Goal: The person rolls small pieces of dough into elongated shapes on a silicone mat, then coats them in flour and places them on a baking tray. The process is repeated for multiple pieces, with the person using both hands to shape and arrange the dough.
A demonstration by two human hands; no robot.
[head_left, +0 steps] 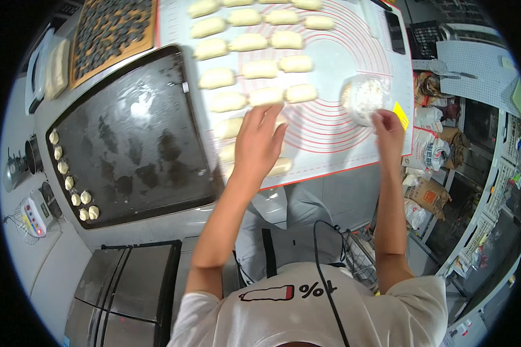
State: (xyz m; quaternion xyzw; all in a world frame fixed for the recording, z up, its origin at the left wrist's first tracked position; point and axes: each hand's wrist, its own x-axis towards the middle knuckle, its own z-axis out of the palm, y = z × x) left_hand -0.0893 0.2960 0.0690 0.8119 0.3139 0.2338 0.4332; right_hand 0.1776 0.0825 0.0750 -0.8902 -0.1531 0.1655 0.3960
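Observation:
Rolled pieces of pale dough [210,49] lie in rows on a white silicone pastry mat [330,162] printed with red circles. My left hand [260,141] is over the near rows, fingers stretched and thumb apart. Its fingertips reach the edge of one dough roll [267,96]; whether they touch it I cannot tell. Other rolls lie partly hidden beneath this hand. At the mat's right side, my right hand [389,123] has its fingertips bunched at the near rim of a clear bowl [367,99] with white flour in it. Whether those fingers hold anything is hidden.
Left of the mat lies a dark baking tray [134,130] with several small dough pieces [69,182] along its left edge. Beyond it is a wooden board [113,34] of dark round pieces. A phone [394,32] rests top right; shelves with bags [430,193] stand at right.

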